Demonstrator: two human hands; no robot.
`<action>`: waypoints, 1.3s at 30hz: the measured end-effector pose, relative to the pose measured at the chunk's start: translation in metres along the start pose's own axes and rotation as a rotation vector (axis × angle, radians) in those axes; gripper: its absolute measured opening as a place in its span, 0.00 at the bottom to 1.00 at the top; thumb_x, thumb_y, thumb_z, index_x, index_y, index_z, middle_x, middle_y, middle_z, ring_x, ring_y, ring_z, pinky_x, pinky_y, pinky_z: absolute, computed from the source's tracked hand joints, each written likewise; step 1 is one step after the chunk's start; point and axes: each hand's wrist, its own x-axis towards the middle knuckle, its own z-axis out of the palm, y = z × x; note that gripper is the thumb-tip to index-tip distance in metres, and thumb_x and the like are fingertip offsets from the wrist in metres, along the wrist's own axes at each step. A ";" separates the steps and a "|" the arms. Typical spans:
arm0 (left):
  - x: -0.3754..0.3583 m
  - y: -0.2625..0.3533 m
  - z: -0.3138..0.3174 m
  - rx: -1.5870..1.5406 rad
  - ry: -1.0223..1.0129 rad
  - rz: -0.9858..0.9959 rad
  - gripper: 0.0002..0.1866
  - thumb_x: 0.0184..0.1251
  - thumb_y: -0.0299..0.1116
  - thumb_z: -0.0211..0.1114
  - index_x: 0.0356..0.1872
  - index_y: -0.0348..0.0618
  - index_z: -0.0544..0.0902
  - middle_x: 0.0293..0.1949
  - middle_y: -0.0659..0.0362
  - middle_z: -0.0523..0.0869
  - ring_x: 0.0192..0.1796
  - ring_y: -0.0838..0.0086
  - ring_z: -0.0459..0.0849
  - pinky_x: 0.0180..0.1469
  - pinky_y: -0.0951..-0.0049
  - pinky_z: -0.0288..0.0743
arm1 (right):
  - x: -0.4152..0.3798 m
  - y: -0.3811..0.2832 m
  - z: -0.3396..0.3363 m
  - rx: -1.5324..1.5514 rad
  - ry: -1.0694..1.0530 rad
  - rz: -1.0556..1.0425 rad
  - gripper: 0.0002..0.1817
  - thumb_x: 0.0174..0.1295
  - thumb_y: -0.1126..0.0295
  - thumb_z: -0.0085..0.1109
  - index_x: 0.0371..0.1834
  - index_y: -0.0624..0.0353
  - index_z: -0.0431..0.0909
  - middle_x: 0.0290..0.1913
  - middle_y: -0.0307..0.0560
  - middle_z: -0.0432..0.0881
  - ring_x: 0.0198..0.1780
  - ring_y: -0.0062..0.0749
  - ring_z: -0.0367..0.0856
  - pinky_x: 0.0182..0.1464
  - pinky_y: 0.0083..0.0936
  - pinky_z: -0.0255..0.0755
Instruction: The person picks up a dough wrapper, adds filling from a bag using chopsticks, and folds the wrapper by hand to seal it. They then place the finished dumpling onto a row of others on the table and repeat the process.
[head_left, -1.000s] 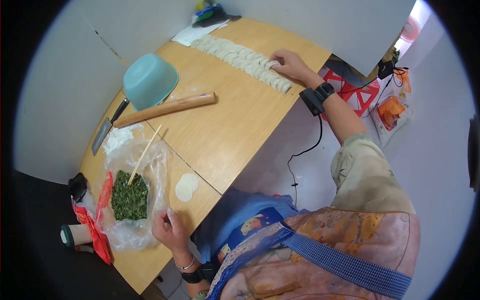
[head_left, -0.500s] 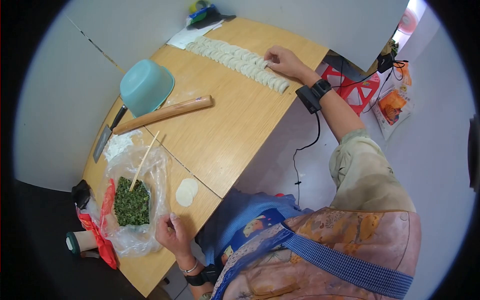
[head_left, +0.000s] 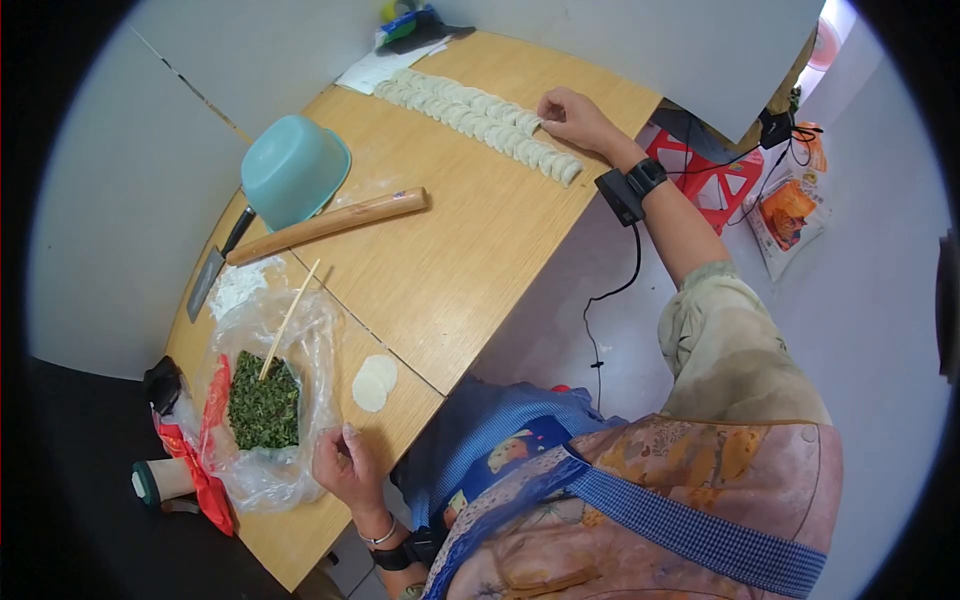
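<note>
Two rows of pleated dumplings [head_left: 470, 118] run across the far part of the wooden table. At the near end of the farther row is my right hand [head_left: 575, 118], its fingers curled and pinched at the edge of the last dumpling [head_left: 530, 123]. My left hand [head_left: 347, 470] rests by the table's front edge, half curled with thumb and fingers apart, and nothing shows in it. Beside it lies a clear plastic bag [head_left: 320, 350] around chopped green filling [head_left: 262, 405], with chopsticks [head_left: 290, 318] stuck in. A few round dough wrappers [head_left: 374, 384] lie close by.
A rolling pin [head_left: 330, 226] leans against an upturned teal bowl [head_left: 296, 172]. A cleaver [head_left: 208, 280] and a patch of flour [head_left: 240, 286] are at the left. Papers [head_left: 385, 68] lie at the back. A red stool [head_left: 705, 178] stands beyond the table's right edge.
My right hand has drawn back slightly to the right from the end of the farther dumpling row. The left hand stays in place, and the view has shifted a little.
</note>
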 end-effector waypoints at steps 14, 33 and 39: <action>-0.001 0.002 -0.002 0.039 0.000 -0.007 0.05 0.63 0.24 0.62 0.27 0.36 0.77 0.20 0.55 0.75 0.21 0.66 0.72 0.26 0.68 0.64 | -0.003 -0.003 0.001 -0.088 0.018 0.027 0.09 0.50 0.73 0.59 0.33 0.65 0.76 0.34 0.50 0.78 0.38 0.36 0.77 0.43 0.29 0.72; 0.007 0.008 -0.006 -0.078 0.015 -0.003 0.07 0.62 0.24 0.63 0.25 0.36 0.76 0.19 0.53 0.73 0.19 0.65 0.72 0.23 0.67 0.62 | -0.047 -0.139 0.037 0.593 0.297 -0.052 0.02 0.61 0.76 0.57 0.35 0.61 0.77 0.30 0.36 0.77 0.33 0.18 0.76 0.36 0.19 0.72; 0.008 0.006 -0.005 -0.146 0.030 -0.077 0.07 0.63 0.24 0.63 0.27 0.35 0.76 0.19 0.55 0.72 0.20 0.71 0.70 0.25 0.72 0.62 | -0.087 -0.253 0.130 0.443 -0.325 -0.299 0.05 0.57 0.74 0.57 0.33 0.64 0.76 0.31 0.48 0.78 0.35 0.34 0.78 0.41 0.27 0.73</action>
